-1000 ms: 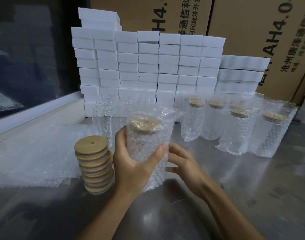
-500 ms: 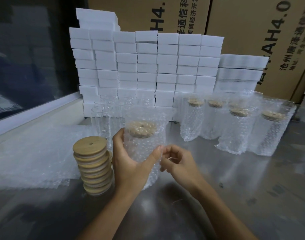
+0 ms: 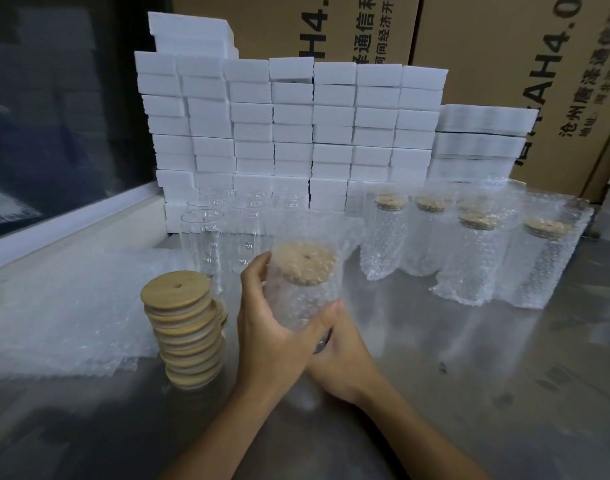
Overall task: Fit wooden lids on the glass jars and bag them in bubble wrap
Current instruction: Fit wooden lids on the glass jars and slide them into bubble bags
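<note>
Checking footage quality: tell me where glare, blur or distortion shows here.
Head view: soft glare streaks the metal table; wide-angle bending tilts the cardboard boxes at the edges; the bagged jar and both hands look slightly soft.

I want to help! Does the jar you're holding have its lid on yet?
Yes, on. The wooden lid sits across the top of the held jar, inside the bubble-wrap bag, whose top stands open above it.
</note>
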`<state>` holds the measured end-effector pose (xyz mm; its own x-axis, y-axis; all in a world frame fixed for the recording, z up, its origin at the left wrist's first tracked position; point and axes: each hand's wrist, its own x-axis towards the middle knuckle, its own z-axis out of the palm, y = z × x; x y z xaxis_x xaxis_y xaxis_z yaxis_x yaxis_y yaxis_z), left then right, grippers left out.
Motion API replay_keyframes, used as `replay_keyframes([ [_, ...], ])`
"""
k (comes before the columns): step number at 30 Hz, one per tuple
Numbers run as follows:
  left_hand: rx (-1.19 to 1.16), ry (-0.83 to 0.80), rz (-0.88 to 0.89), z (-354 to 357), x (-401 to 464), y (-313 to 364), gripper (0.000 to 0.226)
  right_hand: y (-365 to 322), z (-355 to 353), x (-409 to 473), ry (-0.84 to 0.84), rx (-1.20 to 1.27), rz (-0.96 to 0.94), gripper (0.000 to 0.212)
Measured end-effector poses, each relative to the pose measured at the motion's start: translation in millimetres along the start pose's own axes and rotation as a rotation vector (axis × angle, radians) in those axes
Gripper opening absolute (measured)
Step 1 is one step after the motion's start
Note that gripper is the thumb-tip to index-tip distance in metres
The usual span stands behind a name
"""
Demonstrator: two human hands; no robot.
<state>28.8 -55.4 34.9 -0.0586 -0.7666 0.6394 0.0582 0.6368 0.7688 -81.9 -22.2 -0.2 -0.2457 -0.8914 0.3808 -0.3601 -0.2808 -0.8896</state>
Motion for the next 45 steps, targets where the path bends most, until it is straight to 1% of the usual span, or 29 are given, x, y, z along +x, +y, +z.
replay_keyframes([
  [3,0.044,-0.122,0.001,3,-4,-7,0.093,2,-14,8,0.101,-0.016,-0.036,0.058],
  [4,0.081,-0.160,0.002,3,-7,-11,0.091,4,-22,11,0.141,-0.011,-0.038,0.058],
  [6,0.175,-0.219,-0.014,2,-10,-19,0.078,12,-42,15,0.268,-0.063,0.004,0.063],
  [7,0.208,-0.231,-0.028,2,-11,-24,0.069,18,-52,18,0.356,-0.112,0.060,0.064],
  [9,0.242,-0.222,-0.064,2,-10,-36,0.049,31,-74,25,0.527,-0.214,0.195,0.065],
  [10,0.247,-0.214,-0.095,3,-9,-41,0.041,38,-84,29,0.598,-0.259,0.233,0.066],
  [13,0.207,-0.182,-0.232,2,-4,-50,0.024,53,-109,42,0.743,-0.371,0.272,0.069],
  [16,0.199,-0.160,-0.283,0,0,-55,0.016,64,-130,52,0.825,-0.481,0.376,0.079],
  [19,0.198,-0.168,-0.305,1,0,-54,0.014,69,-144,61,0.873,-0.518,0.450,0.089],
  [25,0.186,-0.166,-0.326,3,0,-55,0.010,69,-150,71,0.940,-0.560,0.434,0.091],
  [28,0.196,-0.156,-0.325,4,0,-56,0.010,68,-149,71,0.964,-0.557,0.429,0.084],
  [31,0.214,-0.160,-0.321,5,0,-56,0.011,66,-150,69,0.934,-0.553,0.474,0.076],
  [34,0.223,-0.168,-0.315,3,0,-56,0.012,63,-150,66,0.906,-0.510,0.468,0.070],
  [37,0.224,-0.161,-0.329,4,0,-57,0.013,59,-145,65,0.963,-0.446,0.448,0.056],
  [39,0.230,-0.148,-0.328,5,0,-57,0.016,57,-139,61,0.985,-0.421,0.481,0.036],
  [41,0.226,-0.128,-0.326,7,2,-56,0.019,54,-127,56,0.911,-0.410,0.500,0.012],
  [42,0.214,-0.117,-0.331,8,3,-56,0.019,53,-119,55,0.850,-0.415,0.488,0.008],
  [45,0.165,-0.068,-0.352,12,5,-54,0.021,46,-85,56,0.643,-0.401,0.371,0.020],
])
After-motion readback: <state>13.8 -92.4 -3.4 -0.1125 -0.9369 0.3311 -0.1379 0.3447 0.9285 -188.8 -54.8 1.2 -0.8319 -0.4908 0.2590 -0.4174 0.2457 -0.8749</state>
